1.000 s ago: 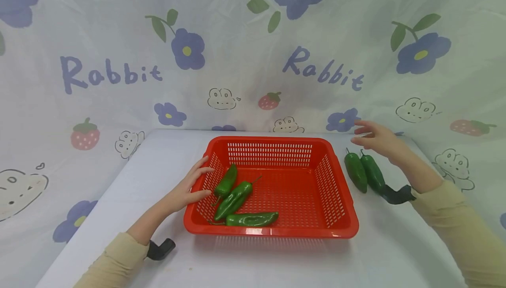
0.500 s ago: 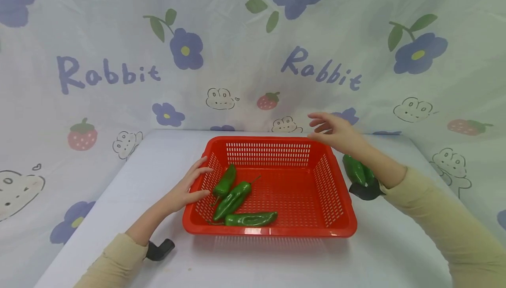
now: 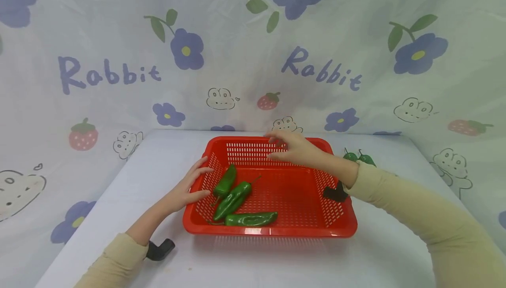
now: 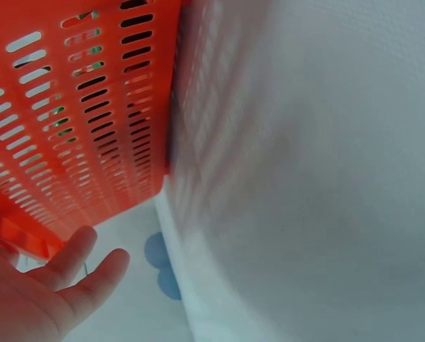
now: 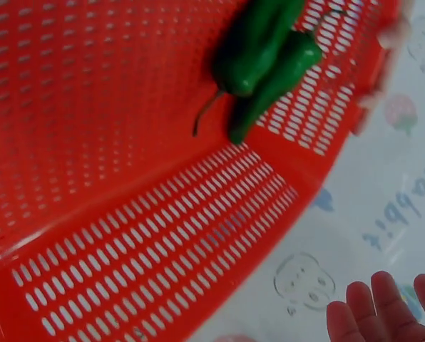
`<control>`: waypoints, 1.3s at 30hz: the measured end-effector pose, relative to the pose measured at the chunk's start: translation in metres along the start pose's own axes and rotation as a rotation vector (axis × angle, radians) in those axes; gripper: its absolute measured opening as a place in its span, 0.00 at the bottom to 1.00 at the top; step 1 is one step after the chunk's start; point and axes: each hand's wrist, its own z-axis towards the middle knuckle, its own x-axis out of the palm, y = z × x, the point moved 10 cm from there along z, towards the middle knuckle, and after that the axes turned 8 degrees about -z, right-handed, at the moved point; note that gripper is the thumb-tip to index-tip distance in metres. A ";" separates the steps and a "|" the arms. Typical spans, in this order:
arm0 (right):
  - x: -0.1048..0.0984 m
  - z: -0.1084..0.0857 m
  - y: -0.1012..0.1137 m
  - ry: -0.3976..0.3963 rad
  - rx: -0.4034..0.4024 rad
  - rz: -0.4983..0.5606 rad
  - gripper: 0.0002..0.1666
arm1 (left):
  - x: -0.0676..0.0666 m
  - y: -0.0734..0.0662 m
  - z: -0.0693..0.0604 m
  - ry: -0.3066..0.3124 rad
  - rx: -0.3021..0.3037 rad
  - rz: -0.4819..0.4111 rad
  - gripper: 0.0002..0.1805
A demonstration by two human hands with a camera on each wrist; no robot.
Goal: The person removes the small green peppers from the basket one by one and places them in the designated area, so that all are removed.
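A red plastic basket (image 3: 270, 231) holds three green peppers at its left: one by the left wall (image 3: 225, 181), a glossy one (image 3: 234, 201) beside it, and one lying lengthwise near the front (image 3: 251, 219). On the basket's left rim rests my left hand (image 3: 186, 190), fingers spread and loosely extended; the left wrist view has its fingers (image 4: 77, 267) beside the outer wall. Over the rear part of the basket hovers my right hand (image 3: 294, 146), holding nothing, fingers loosely bent. Its fingers (image 5: 383, 313) also show in the right wrist view, apart from the basket.
Two more green peppers (image 3: 366, 160) lie on the white table (image 3: 162, 165) right of the basket, mostly covered by the right sleeve (image 3: 399, 200). A patterned cloth (image 3: 237, 51) hangs behind the table. Black mounts are on both wrists.
My right hand has travelled left, from above the two peppers on the table to over the rear of the basket. The left hand, basket and peppers inside have stayed in place.
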 end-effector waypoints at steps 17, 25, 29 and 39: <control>0.102 0.038 0.022 0.202 -0.056 0.059 0.31 | 0.000 0.000 0.000 0.004 -0.008 0.005 0.29; 0.126 0.052 0.031 0.224 -0.204 -0.200 0.30 | 0.001 -0.003 0.000 0.012 -0.005 0.004 0.29; 0.135 0.058 0.030 0.217 -0.215 -0.280 0.30 | 0.001 -0.004 0.000 0.015 0.000 -0.001 0.29; 0.155 0.071 0.027 0.264 -0.211 -0.276 0.30 | 0.000 -0.003 -0.001 0.015 -0.008 -0.006 0.29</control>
